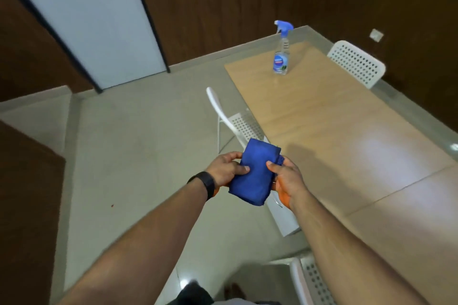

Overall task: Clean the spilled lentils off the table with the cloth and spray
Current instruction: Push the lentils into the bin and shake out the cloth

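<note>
Nearest, both hands hold the folded blue cloth (255, 171) in the air over the floor, just left of the table's (347, 136) near left edge. The left hand (226, 168) pinches its left side, thumb on top; the right hand (285, 176) pinches the right side likewise. The cloth looks soft, light and limp, so it should be gripped by the folded wad, not a loose corner. Far off on the table stands the spray (282, 48), upright, well apart from the hands. It looks like light, stiff plastic, possibly slick; best taken round the neck below the trigger. No lentils can be made out.
</note>
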`<state>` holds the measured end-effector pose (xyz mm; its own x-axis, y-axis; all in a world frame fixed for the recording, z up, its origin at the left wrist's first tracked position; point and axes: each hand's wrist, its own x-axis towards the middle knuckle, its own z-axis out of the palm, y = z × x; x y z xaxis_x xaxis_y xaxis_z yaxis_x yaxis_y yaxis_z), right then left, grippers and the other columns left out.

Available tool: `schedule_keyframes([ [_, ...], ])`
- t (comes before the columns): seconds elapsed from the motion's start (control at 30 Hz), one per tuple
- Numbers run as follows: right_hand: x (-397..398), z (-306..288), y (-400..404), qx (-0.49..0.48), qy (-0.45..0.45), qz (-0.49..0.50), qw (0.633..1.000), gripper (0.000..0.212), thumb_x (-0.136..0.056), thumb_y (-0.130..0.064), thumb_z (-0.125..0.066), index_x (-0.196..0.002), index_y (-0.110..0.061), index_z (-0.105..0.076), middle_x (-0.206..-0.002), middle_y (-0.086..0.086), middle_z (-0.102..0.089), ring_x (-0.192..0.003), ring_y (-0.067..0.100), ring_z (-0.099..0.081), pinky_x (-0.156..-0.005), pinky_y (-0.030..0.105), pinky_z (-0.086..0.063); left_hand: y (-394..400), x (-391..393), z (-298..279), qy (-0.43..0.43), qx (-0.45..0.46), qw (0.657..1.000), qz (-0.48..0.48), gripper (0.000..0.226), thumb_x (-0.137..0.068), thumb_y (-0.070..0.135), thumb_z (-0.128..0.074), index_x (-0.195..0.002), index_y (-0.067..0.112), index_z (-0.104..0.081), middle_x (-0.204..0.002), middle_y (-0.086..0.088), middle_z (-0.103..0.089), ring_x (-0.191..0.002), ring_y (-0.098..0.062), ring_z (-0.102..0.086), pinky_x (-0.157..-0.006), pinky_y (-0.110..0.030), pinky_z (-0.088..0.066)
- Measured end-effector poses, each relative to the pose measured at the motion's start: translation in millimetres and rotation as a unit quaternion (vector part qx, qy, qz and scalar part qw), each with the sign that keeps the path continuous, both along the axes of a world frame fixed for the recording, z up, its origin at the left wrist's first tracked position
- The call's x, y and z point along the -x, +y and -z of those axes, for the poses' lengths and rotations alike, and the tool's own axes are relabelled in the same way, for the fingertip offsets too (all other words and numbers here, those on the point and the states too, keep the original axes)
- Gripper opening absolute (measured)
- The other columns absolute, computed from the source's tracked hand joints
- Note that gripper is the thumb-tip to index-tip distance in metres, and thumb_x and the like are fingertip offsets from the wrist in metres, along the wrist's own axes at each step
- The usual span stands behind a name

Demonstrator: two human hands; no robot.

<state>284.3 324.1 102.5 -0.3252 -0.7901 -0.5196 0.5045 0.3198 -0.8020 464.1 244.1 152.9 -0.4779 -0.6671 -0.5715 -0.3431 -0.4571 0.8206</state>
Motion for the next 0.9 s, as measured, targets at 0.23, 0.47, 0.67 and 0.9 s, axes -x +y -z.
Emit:
schedule_keyframes([
  [0.23, 46.7, 30.8, -90.7, -0.029, -0.024, 0.151, 0.988, 0.029, -0.096, 0.004, -0.062, -0.121, -0.011, -0.065, -0.122, 0.015, -0.074, -0.105, 0.034, -0.073, -0.084, 0.049, -0.060, -127.9, 73.4, 47.4, -0.029, -0.034, 0.994, 0.101, 0.052, -0.088, 0.002, -0.073, -0.136, 0.020, -0.061, -0.110, -0.006, -0.079, -0.094, -0.023, -0.077, -0.068, -0.031, -0.059],
  [0.47, 81.4, 41.4, -154.3, -0.120, 0.021, 0.209, 0.970, 0.031, -0.098, 0.002, -0.059, -0.122, -0.018, -0.060, -0.120, 0.010, -0.072, -0.104, 0.030, -0.071, -0.069, 0.044, -0.061, -239.1, 135.9, 75.7, -0.067, -0.014, 0.965, 0.254, 0.052, -0.091, -0.007, -0.065, -0.134, 0.022, -0.062, -0.093, -0.005, -0.073, -0.090, -0.024, -0.072, -0.070, -0.038, -0.059],
  [0.67, 117.5, 68.1, -190.4, -0.174, 0.033, 0.263, 0.948, 0.040, -0.094, 0.007, -0.057, -0.125, -0.018, -0.057, -0.115, 0.008, -0.070, -0.099, 0.030, -0.071, -0.064, 0.043, -0.062, -287.6, 209.2, 103.4, -0.122, 0.066, 0.925, 0.354, 0.060, -0.087, -0.014, -0.062, -0.139, 0.017, -0.061, -0.098, -0.008, -0.068, -0.089, -0.022, -0.068, -0.070, -0.030, -0.055],
  [0.9, 169.7, 120.6, -221.5, -0.229, 0.099, 0.297, 0.922, 0.040, -0.081, 0.007, -0.060, -0.106, -0.024, -0.063, -0.101, 0.012, -0.074, -0.097, 0.039, -0.072, -0.078, 0.066, -0.060, -314.2, 263.4, 150.8, -0.153, 0.089, 0.914, 0.364, 0.066, -0.085, -0.017, -0.053, -0.141, 0.017, -0.060, -0.108, -0.001, -0.066, -0.103, -0.024, -0.065, -0.083, -0.034, -0.058],
])
